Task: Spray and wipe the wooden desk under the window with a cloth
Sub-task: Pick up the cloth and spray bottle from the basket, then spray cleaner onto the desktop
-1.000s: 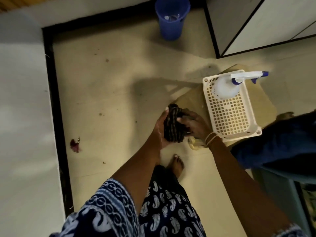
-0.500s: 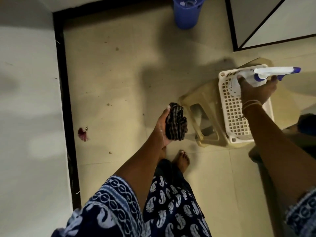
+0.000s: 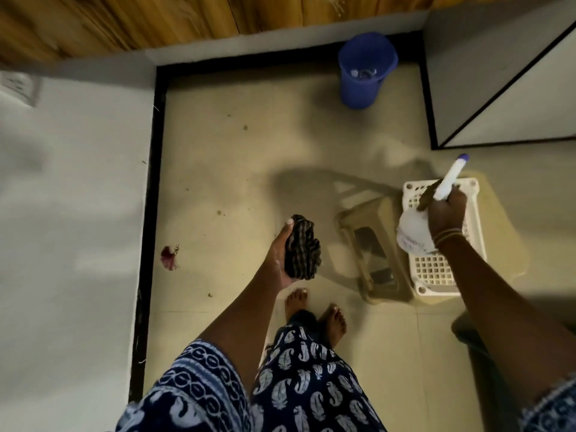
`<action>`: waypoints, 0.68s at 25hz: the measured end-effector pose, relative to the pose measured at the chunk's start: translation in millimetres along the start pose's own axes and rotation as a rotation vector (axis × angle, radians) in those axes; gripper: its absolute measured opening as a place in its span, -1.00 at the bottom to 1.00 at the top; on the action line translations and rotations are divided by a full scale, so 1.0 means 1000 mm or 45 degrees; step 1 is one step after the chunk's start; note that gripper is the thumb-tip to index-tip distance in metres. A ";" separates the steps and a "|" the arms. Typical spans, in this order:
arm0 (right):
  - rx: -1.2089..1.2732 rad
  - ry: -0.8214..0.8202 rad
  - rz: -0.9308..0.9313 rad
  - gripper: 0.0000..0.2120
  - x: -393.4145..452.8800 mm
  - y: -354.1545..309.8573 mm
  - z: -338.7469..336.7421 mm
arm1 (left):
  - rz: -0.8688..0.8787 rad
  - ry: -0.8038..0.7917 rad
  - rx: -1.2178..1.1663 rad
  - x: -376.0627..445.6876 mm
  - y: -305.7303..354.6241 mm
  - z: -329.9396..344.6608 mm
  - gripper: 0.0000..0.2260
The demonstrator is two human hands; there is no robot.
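Observation:
My left hand (image 3: pixel 282 254) grips a bunched dark striped cloth (image 3: pixel 302 248) above the floor, at the middle of the view. My right hand (image 3: pixel 444 213) is closed around the neck of a white spray bottle (image 3: pixel 416 230) with a blue-tipped nozzle, lifted just over the white plastic basket (image 3: pixel 433 272). The bottle is tilted, its nozzle pointing up and away from me. A strip of the wooden desk (image 3: pixel 174 23) shows along the top edge, above the floor area.
The basket rests on a beige plastic stool (image 3: pixel 367 244) at the right. A blue bucket (image 3: pixel 363 71) stands on the floor near the far wall. White panels flank the floor at left and upper right. A small red scrap (image 3: pixel 170 257) lies at the left. My bare feet (image 3: pixel 314 310) stand below the cloth.
My right hand let go of the cloth, took the spray bottle from the basket and lifted it. The view tilted up, bringing the wooden desk edge into sight.

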State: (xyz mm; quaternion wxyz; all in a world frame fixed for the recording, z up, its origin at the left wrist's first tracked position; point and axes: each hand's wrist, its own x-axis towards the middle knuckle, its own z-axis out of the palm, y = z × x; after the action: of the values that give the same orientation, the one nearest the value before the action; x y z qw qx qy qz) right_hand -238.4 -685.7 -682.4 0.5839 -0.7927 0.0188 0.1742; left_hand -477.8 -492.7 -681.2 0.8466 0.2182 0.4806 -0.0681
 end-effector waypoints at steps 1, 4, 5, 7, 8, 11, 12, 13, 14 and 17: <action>0.099 -0.082 0.033 -0.79 -0.008 -0.015 0.008 | 0.031 -0.015 0.015 -0.011 0.010 0.001 -0.47; 0.250 -0.322 0.186 -0.80 -0.034 -0.060 0.042 | 0.108 -0.064 -0.010 -0.041 0.044 0.002 -0.44; 0.275 -0.406 0.231 -0.87 -0.040 -0.072 0.057 | 0.137 -0.092 -0.034 -0.047 0.057 0.002 -0.47; 0.316 -0.593 0.266 -0.88 -0.047 -0.101 0.091 | 0.239 -0.150 -0.085 -0.059 0.088 -0.001 -0.56; 0.326 -0.672 0.283 -0.80 -0.047 -0.115 0.107 | 0.283 -0.153 -0.101 -0.065 0.107 -0.001 -0.59; 0.296 -0.946 0.297 -0.61 -0.045 -0.169 0.157 | 0.399 -0.069 -0.108 -0.074 0.173 -0.002 -0.62; 0.253 -1.024 0.290 -0.57 -0.043 -0.186 0.173 | 0.454 -0.042 -0.110 -0.076 0.196 -0.001 -0.64; 0.218 -1.082 0.270 -0.53 -0.041 -0.203 0.188 | 0.503 -0.032 -0.116 -0.078 0.218 0.000 -0.65; 0.190 -1.125 0.234 -0.50 -0.035 -0.224 0.206 | 0.552 -0.031 -0.123 -0.082 0.244 0.001 -0.65; 0.118 -1.137 0.121 -0.43 -0.012 -0.286 0.253 | 0.613 -0.041 -0.131 -0.093 0.317 0.009 -0.62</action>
State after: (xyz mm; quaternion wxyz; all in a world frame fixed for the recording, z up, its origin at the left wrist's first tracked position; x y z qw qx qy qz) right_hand -247.4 -361.3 -481.1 0.5610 -0.6112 -0.1906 0.5248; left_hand -416.5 -221.3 -502.0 0.8561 0.2818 0.4039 0.1568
